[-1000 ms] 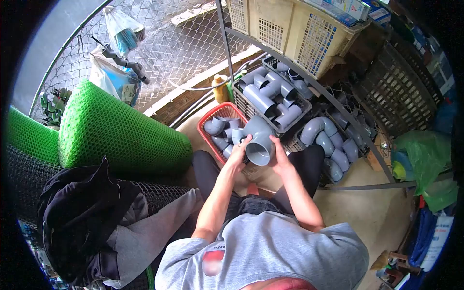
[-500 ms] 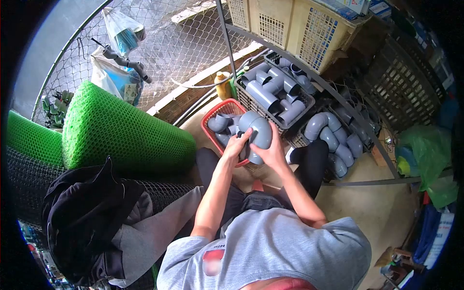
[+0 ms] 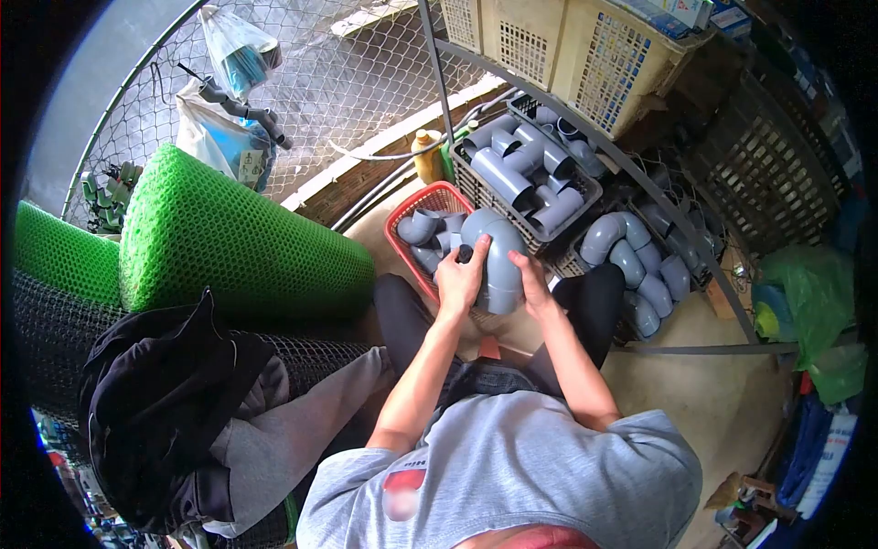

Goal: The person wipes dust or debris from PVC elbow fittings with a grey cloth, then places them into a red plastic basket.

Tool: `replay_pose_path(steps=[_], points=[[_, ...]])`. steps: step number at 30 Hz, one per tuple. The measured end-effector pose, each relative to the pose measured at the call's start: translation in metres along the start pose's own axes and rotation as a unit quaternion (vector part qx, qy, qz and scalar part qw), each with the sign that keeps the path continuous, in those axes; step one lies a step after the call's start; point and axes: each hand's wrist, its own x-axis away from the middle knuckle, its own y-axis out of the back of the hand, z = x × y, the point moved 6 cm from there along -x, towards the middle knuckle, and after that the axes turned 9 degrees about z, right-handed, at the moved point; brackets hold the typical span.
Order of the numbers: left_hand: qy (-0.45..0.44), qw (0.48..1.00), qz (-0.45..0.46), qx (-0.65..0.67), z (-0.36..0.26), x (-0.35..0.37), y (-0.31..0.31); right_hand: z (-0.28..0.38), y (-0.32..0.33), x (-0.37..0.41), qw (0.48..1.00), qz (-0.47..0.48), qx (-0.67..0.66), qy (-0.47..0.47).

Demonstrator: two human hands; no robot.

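Observation:
Between my hands, over the red basket's near right side, is a large grey plastic pipe bend [image 3: 499, 274], its rounded top facing away from me. My left hand [image 3: 460, 282] grips its left side, the thumb lying along the curve. A short black cylindrical thing [image 3: 465, 253] pokes out of that same hand. My right hand [image 3: 536, 285] is closed against the bend's right side, fingers at its edge. Just beyond, the red basket [image 3: 395, 225] holds several smaller grey pipe elbows [image 3: 424, 222].
A dark crate [image 3: 540, 240] of grey pipe fittings stands ahead; more grey bends [image 3: 626, 261] fill a basket to its right. Green mesh rolls [image 3: 238, 242] and a dark jacket [image 3: 155, 393] lie left. A metal frame [image 3: 658, 197] crosses the right side, beneath cream crates [image 3: 549, 55].
The pipe bend has been turned in my hands and sits slightly nearer to me. My right hand has shifted its hold along the right side; my left hand has moved a little right.

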Motion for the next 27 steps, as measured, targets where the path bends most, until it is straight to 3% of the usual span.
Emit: replay_pose_path(steps=[5, 6, 7, 9, 10, 11, 12, 13, 14, 15, 17, 18, 19, 21, 23, 25, 27], points=[[-0.056, 0.993, -0.083, -0.055, -0.016, 0.029, 0.007, -0.016, -0.003, -0.002, 0.993, -0.101, -0.055, -0.011], [-0.126, 0.988, -0.086, -0.03, -0.026, 0.04, 0.005, -0.011, -0.007, -0.002, 0.989, -0.12, -0.076, -0.029], [-0.14, 0.989, -0.046, 0.009, -0.028, 0.053, 0.0, -0.011, -0.004, -0.005, 0.989, -0.121, -0.077, -0.03], [-0.268, 0.962, 0.053, 0.017, -0.037, 0.073, -0.015, -0.022, -0.005, -0.011, 0.983, -0.066, -0.16, -0.064], [-0.344, 0.932, 0.099, -0.065, -0.046, 0.077, -0.02, -0.043, 0.001, -0.016, 0.973, -0.028, -0.22, -0.068], [-0.413, 0.887, 0.144, -0.146, -0.054, 0.082, -0.026, -0.021, -0.021, 0.007, 0.963, -0.067, 0.005, 0.261], [-0.442, 0.853, 0.161, -0.227, -0.06, 0.084, -0.028, -0.02, -0.015, 0.003, 0.964, -0.063, 0.004, 0.258], [-0.466, 0.815, 0.16, -0.306, -0.06, 0.08, -0.029, -0.032, -0.005, -0.012, 0.981, -0.011, -0.159, 0.107], [-0.472, 0.809, 0.174, -0.305, -0.055, 0.07, -0.029, -0.037, -0.006, -0.019, 0.948, 0.04, -0.313, -0.048], [-0.479, 0.802, 0.189, -0.303, -0.054, 0.061, -0.028, -0.037, 0.005, -0.027, 0.972, 0.005, -0.229, -0.043], [-0.498, 0.806, 0.181, -0.263, -0.058, 0.046, -0.022, -0.014, 0.005, -0.017, 0.991, -0.003, -0.091, 0.097], [-0.497, 0.818, 0.167, -0.237, -0.064, 0.04, -0.018, 0.035, -0.021, 0.002, 0.992, -0.007, -0.022, 0.121], [-0.497, 0.828, 0.151, -0.211, -0.071, 0.033, -0.016, 0.018, -0.01, -0.009, 0.996, -0.015, -0.065, 0.057], [-0.492, 0.85, 0.12, -0.146, -0.085, 0.018, -0.008, 0.031, -0.013, -0.004, 0.991, -0.029, -0.024, 0.129], [-0.456, 0.871, 0.127, -0.132, -0.085, -0.002, -0.008, 0.019, -0.002, -0.004, 0.989, -0.047, 0.01, 0.138], [-0.433, 0.892, 0.101, -0.082, -0.083, -0.018, -0.007, 0.033, -0.009, 0.008, 0.976, -0.067, 0.145, 0.149], [-0.269, 0.953, 0.107, 0.091, -0.051, -0.044, -0.011, 0.047, -0.017, 0.013, 0.964, -0.07, 0.203, 0.158]])
